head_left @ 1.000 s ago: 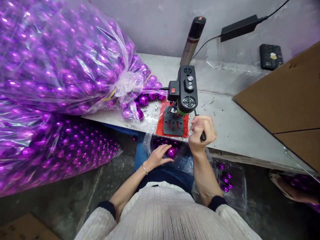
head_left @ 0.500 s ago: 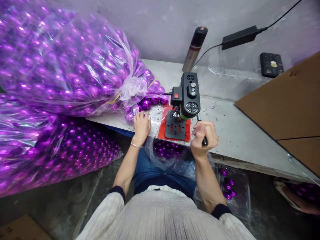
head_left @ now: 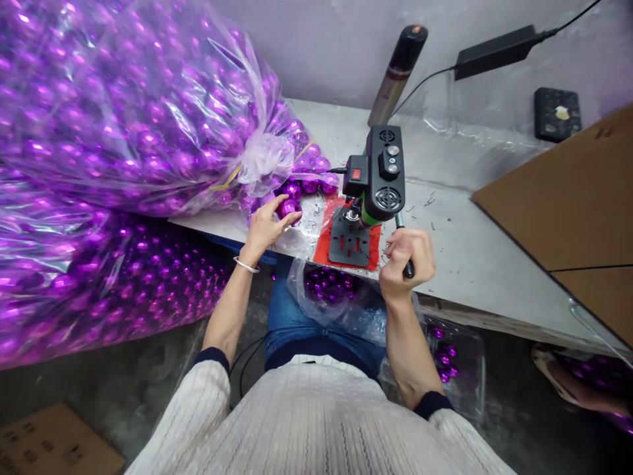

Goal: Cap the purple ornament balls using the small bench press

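My left hand [head_left: 266,229] has its thumb and fingers around a shiny purple ball [head_left: 288,209] at the mouth of a tied plastic bag. More such balls lie just behind it on the bench. My right hand [head_left: 409,259] is wrapped round the black-ended lever handle [head_left: 408,269] of a small black bench machine [head_left: 386,175] with vents, buttons and a red switch. The slotted base plate [head_left: 349,245] of the machine rests on a red cloth [head_left: 322,247].
Large clear bags [head_left: 123,119] of purple balls fill the left. An open plastic bag [head_left: 297,280] with balls hangs at the bench's front edge. A spray can [head_left: 398,76], a black power adapter [head_left: 497,51] and a cardboard box [head_left: 568,211] are behind and right. A clear bin [head_left: 475,369] stands below.
My left hand has moved left and its fingers have opened out around a purple ball. My right hand stays on the lever handle. The view has shifted slightly.
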